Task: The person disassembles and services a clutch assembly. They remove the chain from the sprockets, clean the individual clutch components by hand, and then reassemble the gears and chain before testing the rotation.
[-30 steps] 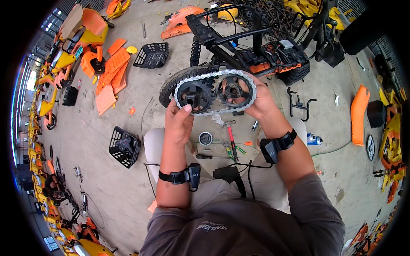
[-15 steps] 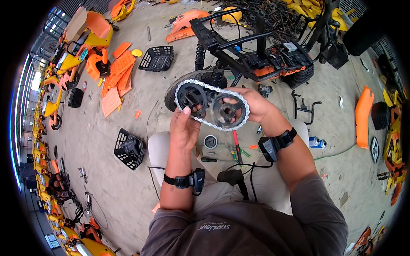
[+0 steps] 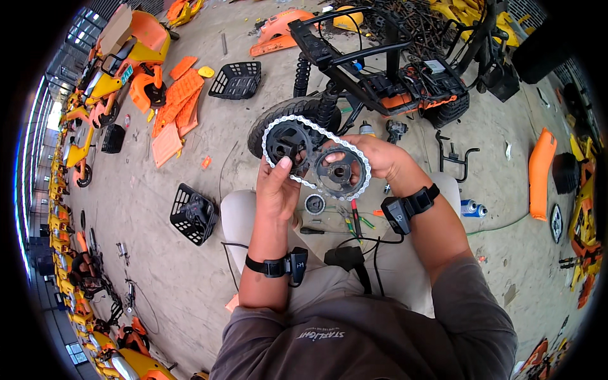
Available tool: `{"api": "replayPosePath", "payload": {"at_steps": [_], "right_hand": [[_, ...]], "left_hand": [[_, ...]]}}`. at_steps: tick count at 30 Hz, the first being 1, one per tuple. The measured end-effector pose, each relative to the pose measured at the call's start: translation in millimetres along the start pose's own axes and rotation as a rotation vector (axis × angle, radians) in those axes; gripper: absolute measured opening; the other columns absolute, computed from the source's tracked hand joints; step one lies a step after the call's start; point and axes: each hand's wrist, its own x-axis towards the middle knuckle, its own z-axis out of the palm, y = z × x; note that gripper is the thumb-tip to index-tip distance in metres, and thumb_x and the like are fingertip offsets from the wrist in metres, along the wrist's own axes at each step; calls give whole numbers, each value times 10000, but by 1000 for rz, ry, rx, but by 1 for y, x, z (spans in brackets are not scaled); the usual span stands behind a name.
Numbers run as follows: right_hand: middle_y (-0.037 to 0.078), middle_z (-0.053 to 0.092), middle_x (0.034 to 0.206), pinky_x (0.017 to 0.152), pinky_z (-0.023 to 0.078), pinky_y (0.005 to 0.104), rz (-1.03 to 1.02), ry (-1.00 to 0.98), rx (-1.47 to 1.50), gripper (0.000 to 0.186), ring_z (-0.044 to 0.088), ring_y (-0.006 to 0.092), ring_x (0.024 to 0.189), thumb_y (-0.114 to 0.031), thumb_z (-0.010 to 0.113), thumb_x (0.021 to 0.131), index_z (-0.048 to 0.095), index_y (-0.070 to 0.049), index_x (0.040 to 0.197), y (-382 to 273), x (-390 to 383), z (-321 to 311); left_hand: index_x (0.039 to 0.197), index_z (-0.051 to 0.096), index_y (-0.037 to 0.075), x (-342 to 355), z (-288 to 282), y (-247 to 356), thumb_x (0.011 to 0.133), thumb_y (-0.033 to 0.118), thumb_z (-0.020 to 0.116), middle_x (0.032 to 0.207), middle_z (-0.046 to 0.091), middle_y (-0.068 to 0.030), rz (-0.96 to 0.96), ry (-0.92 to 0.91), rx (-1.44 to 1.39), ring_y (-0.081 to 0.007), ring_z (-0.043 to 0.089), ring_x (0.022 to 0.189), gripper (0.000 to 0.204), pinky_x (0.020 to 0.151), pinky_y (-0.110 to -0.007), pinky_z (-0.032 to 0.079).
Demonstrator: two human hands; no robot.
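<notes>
A silver roller chain point(image 3: 361, 161) loops around two round black parts above my knees. My left hand point(image 3: 276, 182) grips the left black wheel point(image 3: 282, 134), its thumb pressed on the front near the hub. The right part is a toothed sprocket point(image 3: 337, 172), and my right hand point(image 3: 378, 156) holds it and the chain from behind; a finger shows through an opening. Some of both hands' fingers are hidden behind the parts. The chain's upper run slopes down from left to right. A smaller toothed ring point(image 3: 315, 204) lies on the floor below.
Beyond my hands stands a stripped scooter frame point(image 3: 354, 60) with a tire point(image 3: 263, 130). Pliers point(image 3: 346, 218) and a screwdriver point(image 3: 316, 232) lie between my legs. A black basket point(image 3: 190, 214) is at the left, spray cans point(image 3: 470, 207) at the right, and a drill point(image 3: 396, 130) by the frame.
The sprocket in my right hand has tilted and shifted slightly, and the chain's outline is less even around the two wheels. My view has moved slightly, showing more of the drill.
</notes>
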Motion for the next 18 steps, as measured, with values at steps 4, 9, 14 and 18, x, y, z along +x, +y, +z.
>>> {"api": "replayPosePath", "payload": {"at_steps": [4, 9, 14, 18], "right_hand": [[9, 683, 873, 436, 466, 215, -5, 20, -33, 351, 609, 67, 593, -191, 749, 868, 655, -17, 1158, 2, -2, 4], [3, 670, 822, 419, 421, 202, -85, 82, -2, 367, 555, 62, 523, -239, 789, 829, 676, -33, 1111, 14, 9, -2], [24, 680, 880, 450, 461, 222, -194, 105, 188, 322, 598, 97, 582, -245, 771, 848, 671, -34, 1069, 18, 8, -2], [67, 683, 966, 568, 541, 294, -331, -25, 334, 297, 657, 170, 735, -232, 708, 907, 631, -44, 1123, 23, 12, -21]], "left_hand": [[1286, 524, 82, -5, 4, 2, 871, 109, 717, 1193, 645, -75, 12, -28, -1, -217, 627, 1089, 458, 983, -413, 492], [1291, 521, 86, -4, 8, 5, 873, 150, 707, 1165, 649, -51, 12, -32, 47, -190, 626, 1051, 462, 906, -379, 503], [1276, 530, 101, -4, -2, 6, 863, 125, 708, 1146, 650, -47, -25, 16, -14, -189, 626, 1016, 450, 819, -365, 516], [1262, 545, 101, -2, 2, 7, 859, 129, 701, 1096, 646, -38, -22, 0, -26, -172, 620, 947, 433, 813, -354, 514]]}}
